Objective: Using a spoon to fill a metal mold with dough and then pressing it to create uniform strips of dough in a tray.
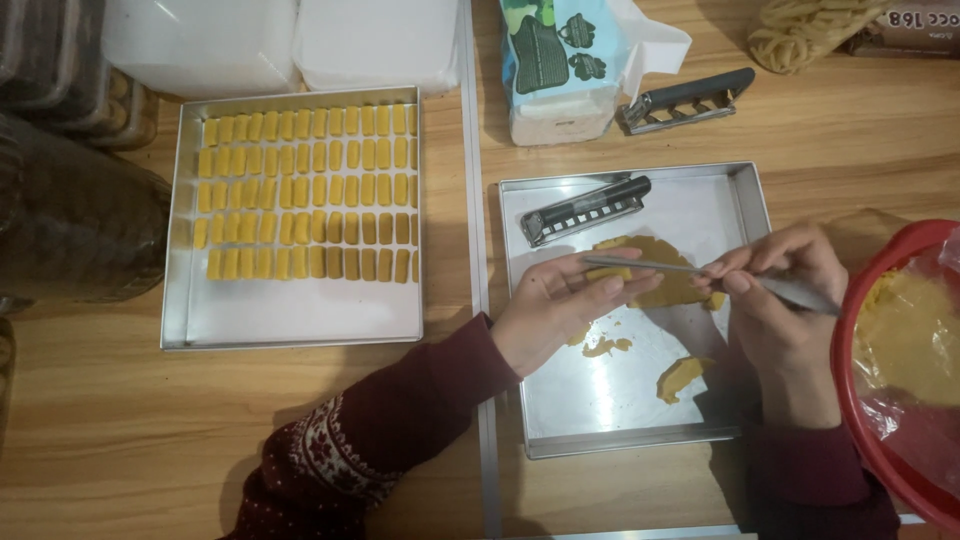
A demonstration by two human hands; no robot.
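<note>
Both hands are held over a metal tray (745, 215), working yellow dough (668, 272).
A thin metal blade (650, 266) is pinched by the right hand (785, 290); the left hand (555, 305) lies flat, fingers nearly straight, dough just beyond the fingertips.

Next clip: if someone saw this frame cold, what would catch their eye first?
Probably the metal tray on the left, filled with neat rows of small yellow dough pieces. Next, at centre right, the right hand holds a thin metal blade across the left hand, above a second tray with flattened dough and scraps. A red bowl of dough sits at the right edge.
</note>
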